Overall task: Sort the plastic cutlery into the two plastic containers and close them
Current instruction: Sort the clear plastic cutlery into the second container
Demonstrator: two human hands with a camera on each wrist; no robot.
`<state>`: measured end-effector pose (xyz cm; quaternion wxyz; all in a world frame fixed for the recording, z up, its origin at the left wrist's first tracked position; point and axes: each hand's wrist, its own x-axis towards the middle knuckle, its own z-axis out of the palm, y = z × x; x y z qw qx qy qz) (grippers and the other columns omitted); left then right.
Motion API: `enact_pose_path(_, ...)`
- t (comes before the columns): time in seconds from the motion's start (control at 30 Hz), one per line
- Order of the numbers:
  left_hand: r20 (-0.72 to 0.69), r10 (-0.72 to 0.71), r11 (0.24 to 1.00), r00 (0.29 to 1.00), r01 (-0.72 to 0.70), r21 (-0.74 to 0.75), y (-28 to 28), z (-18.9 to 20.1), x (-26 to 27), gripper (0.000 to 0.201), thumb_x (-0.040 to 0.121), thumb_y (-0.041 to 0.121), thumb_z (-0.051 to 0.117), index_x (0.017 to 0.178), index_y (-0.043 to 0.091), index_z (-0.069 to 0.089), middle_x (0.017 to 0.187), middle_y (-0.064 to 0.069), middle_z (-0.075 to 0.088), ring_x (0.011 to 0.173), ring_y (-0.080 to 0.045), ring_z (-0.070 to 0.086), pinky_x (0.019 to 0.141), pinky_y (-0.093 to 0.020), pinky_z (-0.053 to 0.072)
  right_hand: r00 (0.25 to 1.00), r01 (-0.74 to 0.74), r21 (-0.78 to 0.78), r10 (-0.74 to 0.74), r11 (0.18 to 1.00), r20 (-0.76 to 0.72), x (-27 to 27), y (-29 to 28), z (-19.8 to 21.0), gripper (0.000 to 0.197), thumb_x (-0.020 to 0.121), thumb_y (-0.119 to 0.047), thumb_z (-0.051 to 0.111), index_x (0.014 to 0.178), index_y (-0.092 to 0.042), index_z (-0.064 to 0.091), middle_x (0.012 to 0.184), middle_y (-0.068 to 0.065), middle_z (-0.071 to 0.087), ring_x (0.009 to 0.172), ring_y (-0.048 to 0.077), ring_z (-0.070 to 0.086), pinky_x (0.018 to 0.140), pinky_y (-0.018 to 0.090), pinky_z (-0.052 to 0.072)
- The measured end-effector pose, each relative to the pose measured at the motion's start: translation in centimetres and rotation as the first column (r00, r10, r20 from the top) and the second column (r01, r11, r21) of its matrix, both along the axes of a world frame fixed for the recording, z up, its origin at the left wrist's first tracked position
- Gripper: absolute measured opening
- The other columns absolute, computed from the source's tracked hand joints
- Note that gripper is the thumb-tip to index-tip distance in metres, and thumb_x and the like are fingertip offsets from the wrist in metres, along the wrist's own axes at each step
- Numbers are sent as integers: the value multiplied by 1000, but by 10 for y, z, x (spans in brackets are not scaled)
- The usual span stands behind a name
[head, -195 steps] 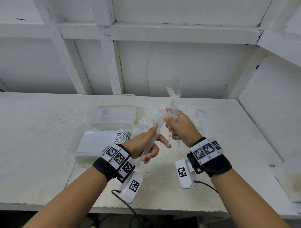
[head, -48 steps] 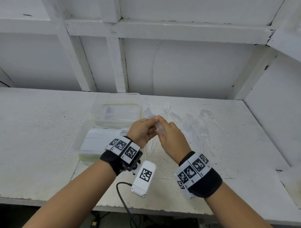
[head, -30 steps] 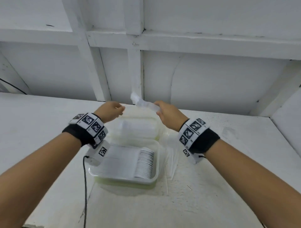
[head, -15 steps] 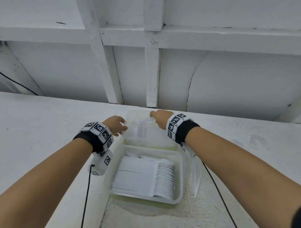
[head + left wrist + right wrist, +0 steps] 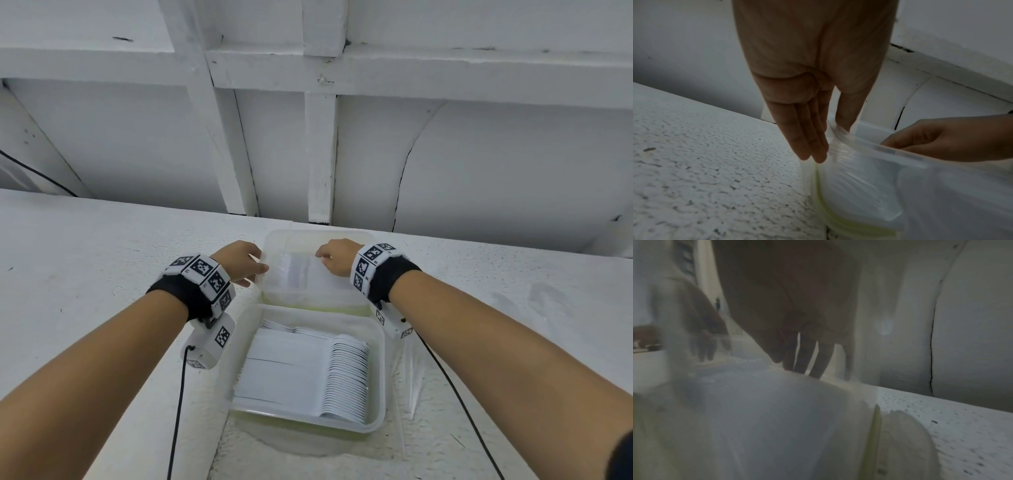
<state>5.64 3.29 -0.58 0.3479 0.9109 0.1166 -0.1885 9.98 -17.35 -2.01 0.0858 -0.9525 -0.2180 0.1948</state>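
- We work at a rough white table (image 5: pixel 102 260) set against a white panelled wall (image 5: pixel 479 154) that fills the upper half of the head view.
- The far container (image 5: pixel 342 236), clear plastic, sits at the centre of the frame with clear cutlery (image 5: pixel 301 274) lying inside it; we cannot make out which kind.
- Our right hand (image 5: pixel 337 257) reaches down into it with fingers pointing at the contents; whether they pinch a piece we cannot tell, the wrist view being blurred.
- Our left hand (image 5: pixel 239 262) steadies the container's left wall, straight fingers (image 5: pixel 809 142) outside and thumb over the rim.
- Just below it the near container (image 5: pixel 376 421) stands open, packed with a neat row of white cutlery (image 5: pixel 346 380).
- More clear pieces (image 5: pixel 411 370) lie on the table at lower right.
- We judge sorting is in hand; next calls for drawing the right hand out and fetching those loose pieces before closing.
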Motion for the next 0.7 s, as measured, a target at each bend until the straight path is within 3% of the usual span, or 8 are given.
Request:
enact_pose_path(0.2, -28, 0, 998, 1000, 2, 70, -3, 4, -3, 35, 94, 21, 53, 125, 5, 52, 105, -11, 62, 86, -22, 62, 72, -30, 52, 999, -10, -13, 9, 1000, -31, -5, -5, 10, 44, 100, -18, 32, 144, -12, 32, 152, 5, 30, 139, 21, 27, 110, 27, 19)
enact_pose_path(0.33, 127, -54, 959, 990, 17, 282, -7, 20, -11, 42, 96, 28, 47, 133, 7, 47, 132, -12, 54, 120, -27, 51, 98, -32, 38, 1000, -22, 54, 22, 998, -7, -17, -20, 37, 44, 101, -20, 30, 144, -12, 32, 151, 5, 32, 138, 20, 29, 109, 26, 20)
enact_pose_path(0.43, 384, -48, 971, 922, -47, 236, -24, 43, -29, 35, 96, 23, 46, 127, 8, 53, 125, -11, 59, 116, -26, 52, 95, -30, 37, 999, -46, 126, 44, 991, 19, -36, -44, 60, 42, 100, -24, 34, 141, -13, 37, 142, 4, 44, 127, 20, 43, 103, 24, 28)
enact_pose_path(0.53, 625, -80, 987, 777, -24, 157, -63, 70, -56, 27, 95, 16, 48, 116, 5, 61, 114, -10, 63, 104, -22, 57, 84, -24, 37, 997, -64, 162, 55, 985, 56, -62, -79, 78, 40, 100, -25, 38, 137, -14, 44, 136, 2, 51, 118, 18, 51, 95, 20, 32)
enact_pose_path(0.6, 699, -121, 992, 705, 61, 109, -101, 86, -77, 23, 94, 14, 50, 109, 5, 64, 105, -7, 66, 90, -14, 56, 76, -16, 35, 996, -51, 172, 38, 984, 76, -82, -106, 85, 38, 99, -25, 39, 135, -15, 48, 134, 1, 54, 113, 16, 53, 90, 18, 32)
enact_pose_path(0.7, 694, -189, 978, 695, 199, 67, -162, 89, -101, 19, 93, 14, 51, 101, 5, 66, 95, -4, 68, 80, -13, 56, 71, -18, 37, 998, 24, 200, -37, 979, 58, -111, -146, 85, 35, 98, -28, 41, 131, -20, 52, 128, 0, 58, 107, 14, 55, 87, 16, 33)
